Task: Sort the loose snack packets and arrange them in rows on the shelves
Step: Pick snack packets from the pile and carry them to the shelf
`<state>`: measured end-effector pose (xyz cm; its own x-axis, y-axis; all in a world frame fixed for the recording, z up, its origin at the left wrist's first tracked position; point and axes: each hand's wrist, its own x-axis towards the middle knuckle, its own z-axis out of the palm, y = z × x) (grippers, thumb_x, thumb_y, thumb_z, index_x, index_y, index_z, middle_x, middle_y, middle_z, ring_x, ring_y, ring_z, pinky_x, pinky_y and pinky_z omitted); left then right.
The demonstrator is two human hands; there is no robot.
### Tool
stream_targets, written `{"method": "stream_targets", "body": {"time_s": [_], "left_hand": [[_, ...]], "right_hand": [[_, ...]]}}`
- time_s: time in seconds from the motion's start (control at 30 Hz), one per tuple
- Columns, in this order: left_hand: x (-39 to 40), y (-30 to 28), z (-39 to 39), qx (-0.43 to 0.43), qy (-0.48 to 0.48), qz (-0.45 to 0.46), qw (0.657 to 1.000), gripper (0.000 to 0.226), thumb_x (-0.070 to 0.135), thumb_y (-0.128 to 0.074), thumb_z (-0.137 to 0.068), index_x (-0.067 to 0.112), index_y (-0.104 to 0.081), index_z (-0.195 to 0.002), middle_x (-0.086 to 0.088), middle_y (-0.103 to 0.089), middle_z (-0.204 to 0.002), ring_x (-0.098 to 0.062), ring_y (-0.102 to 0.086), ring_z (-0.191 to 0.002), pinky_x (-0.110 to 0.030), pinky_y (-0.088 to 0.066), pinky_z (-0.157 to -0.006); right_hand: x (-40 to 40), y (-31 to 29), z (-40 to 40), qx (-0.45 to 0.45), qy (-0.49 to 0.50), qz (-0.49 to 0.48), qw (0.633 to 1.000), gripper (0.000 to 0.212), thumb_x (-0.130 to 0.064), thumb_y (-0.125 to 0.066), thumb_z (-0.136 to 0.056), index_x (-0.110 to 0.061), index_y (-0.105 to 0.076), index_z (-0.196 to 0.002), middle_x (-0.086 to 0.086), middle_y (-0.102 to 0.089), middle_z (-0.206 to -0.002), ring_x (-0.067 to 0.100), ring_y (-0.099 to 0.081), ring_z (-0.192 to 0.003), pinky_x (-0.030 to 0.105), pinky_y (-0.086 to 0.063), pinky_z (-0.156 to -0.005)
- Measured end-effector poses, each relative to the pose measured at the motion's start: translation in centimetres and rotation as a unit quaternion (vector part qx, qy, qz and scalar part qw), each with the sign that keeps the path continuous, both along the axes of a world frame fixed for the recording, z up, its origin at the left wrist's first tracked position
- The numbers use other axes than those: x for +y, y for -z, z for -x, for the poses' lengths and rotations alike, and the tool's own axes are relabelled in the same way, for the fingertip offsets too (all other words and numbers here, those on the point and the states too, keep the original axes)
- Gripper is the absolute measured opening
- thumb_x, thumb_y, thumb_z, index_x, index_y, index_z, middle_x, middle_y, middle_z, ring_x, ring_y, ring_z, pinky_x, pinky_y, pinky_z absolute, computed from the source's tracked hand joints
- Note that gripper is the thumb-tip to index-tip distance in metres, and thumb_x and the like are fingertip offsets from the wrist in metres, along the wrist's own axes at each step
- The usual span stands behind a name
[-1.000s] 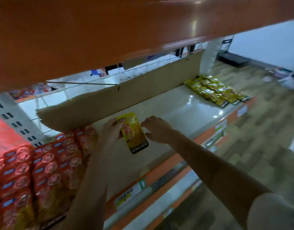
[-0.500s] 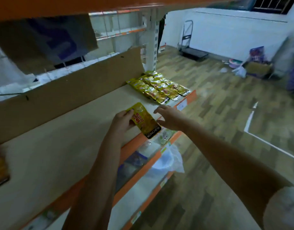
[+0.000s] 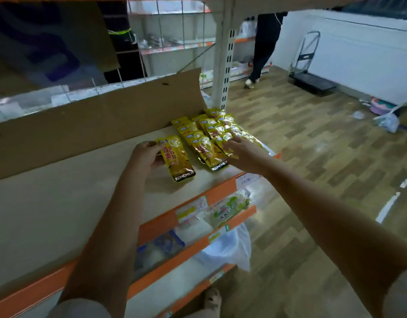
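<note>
Left hand (image 3: 145,154) pinched yellow Konchew packet (image 3: 176,159) at upper edge, frame centre, on shelf (image 3: 60,210). Right hand (image 3: 240,149), fingers flat, pressed packet rows (image 3: 211,134). Packet judged light, floppy, slick foil; edge grip suited.

The word "KONCHEW" is showing in white capitals on the black bottom band of the glossy yellow foil snack packet (image 3: 176,158) at the picture's centre. The same word, its last letter cut off, is showing on the foremost packet of the overlapping yellow row (image 3: 209,154) at three o'clock from it. The red characters and shelf-edge labels are staying too blurred to read.
</note>
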<state>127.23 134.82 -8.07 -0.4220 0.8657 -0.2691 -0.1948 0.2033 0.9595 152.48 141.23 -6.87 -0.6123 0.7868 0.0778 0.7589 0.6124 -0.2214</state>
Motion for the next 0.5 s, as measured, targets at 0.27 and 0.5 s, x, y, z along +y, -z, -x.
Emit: {"method": "stream_targets", "body": {"time_s": [0.27, 0.5], "left_hand": [[7.5, 0.9, 3.7, 0.083, -0.048, 0.076, 0.993, 0.018, -0.001, -0.062, -0.087, 0.012, -0.058, -0.076, -0.007, -0.064, -0.075, -0.002, -0.058, -0.040, -0.014, -0.047, -0.039], [11.5, 1.5, 4.9, 0.142, -0.103, 0.138, 0.975, 0.031, -0.004, -0.054, -0.091, 0.014, -0.045, -0.067, -0.008, -0.071, -0.065, 0.003, -0.048, -0.028, -0.022, -0.045, -0.049]], "right_hand": [[8.8, -0.5, 3.1, -0.006, -0.066, 0.013, 0.998, 0.035, -0.015, -0.063, -0.084, -0.008, -0.061, -0.119, 0.015, -0.055, -0.121, 0.034, -0.053, -0.112, 0.039, -0.046, -0.089], [13.7, -0.9, 4.0, -0.056, -0.109, -0.009, 0.992, 0.042, -0.027, -0.057, -0.091, -0.014, -0.051, -0.131, 0.009, -0.047, -0.135, 0.028, -0.042, -0.127, 0.033, -0.038, -0.095]]}}
